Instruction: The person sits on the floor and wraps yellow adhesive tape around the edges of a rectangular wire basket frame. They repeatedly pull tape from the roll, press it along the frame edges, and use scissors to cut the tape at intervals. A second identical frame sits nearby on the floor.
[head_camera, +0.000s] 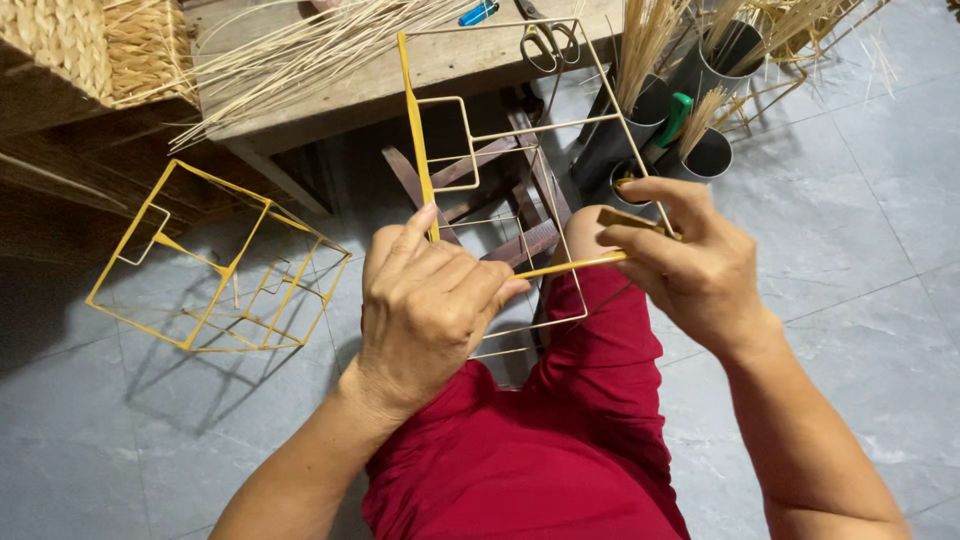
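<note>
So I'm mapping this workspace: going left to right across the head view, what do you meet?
Woven basket → yellow wire frame on the floor → left hand → right hand, pinching a yellow strip → grey floor tiles.

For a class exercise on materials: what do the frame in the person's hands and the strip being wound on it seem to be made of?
Frame: thin, pale, straight rods with sharp bends, probably metal wire, matte. Strip: flat, yellow, slightly glossy, likely split rattan or cane, pinched by the left hand and right hand.
</note>
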